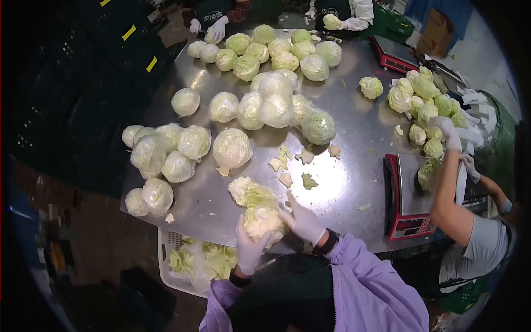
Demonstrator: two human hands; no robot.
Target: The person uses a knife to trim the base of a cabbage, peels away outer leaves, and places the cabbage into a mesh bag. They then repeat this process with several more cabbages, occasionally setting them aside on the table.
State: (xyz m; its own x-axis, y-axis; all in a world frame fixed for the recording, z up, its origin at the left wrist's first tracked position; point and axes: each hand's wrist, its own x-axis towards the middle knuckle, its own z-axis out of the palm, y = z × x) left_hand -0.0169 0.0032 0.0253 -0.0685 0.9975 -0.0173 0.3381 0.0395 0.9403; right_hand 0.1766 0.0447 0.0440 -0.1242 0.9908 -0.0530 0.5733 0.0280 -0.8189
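A pale green cabbage (264, 222) is at the near edge of the metal table, in front of my body. Gloved in white, my left hand (251, 248) cups its left and lower side, closed around it. On the other side, my right hand (303, 220) is open, its fingers stretched apart and its thumb side against the cabbage. A loosened outer leaf (250, 192) folds away from the far side of the head. Beyond it on the table sit a wrapped cabbage (232, 148) and torn leaf scraps (309, 181).
Wrapped cabbages (180, 166) cluster at left on the metal table (354, 221), with more cabbages (257, 52) at the far side. A white basket (164, 257) of leaves stands below the edge. At right are a red scale (394, 218) and a co-worker's arm (449, 177). Other people work opposite.
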